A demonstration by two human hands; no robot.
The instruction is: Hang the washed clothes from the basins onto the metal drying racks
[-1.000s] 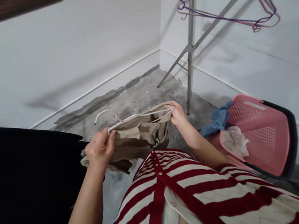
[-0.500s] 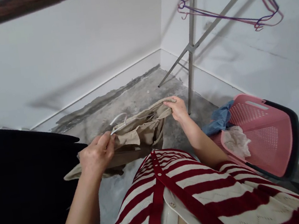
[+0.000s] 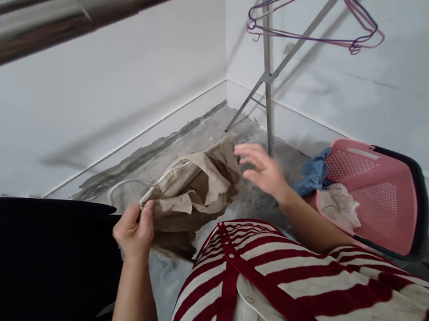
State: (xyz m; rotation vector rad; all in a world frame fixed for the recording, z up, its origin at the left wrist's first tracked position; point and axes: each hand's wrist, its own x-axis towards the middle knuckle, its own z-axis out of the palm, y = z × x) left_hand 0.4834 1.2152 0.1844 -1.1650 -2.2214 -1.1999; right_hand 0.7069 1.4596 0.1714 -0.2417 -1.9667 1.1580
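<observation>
My left hand (image 3: 135,230) is closed around one end of a white hanger (image 3: 148,194), whose hook curves out to the left. A beige garment (image 3: 205,182) hangs from this hanger in folds, over the grey floor in front of me. Part of the hanger runs inside the cloth, so its far end is hidden. My right hand (image 3: 262,169) is off the garment, just right of its edge, with the fingers spread and nothing in them.
A metal rail (image 3: 100,15) crosses the top left. Purple and pink hangers (image 3: 312,37) hang by the rack's crossed legs (image 3: 268,77). At right stands a pink basket (image 3: 384,185) with a whitish cloth (image 3: 339,206) and a blue cloth (image 3: 314,171). Something black (image 3: 36,278) fills the left side.
My right hand has let go of the garment's edge and opened. My left hand has moved slightly left and down with the hanger, and more of the hook shows.
</observation>
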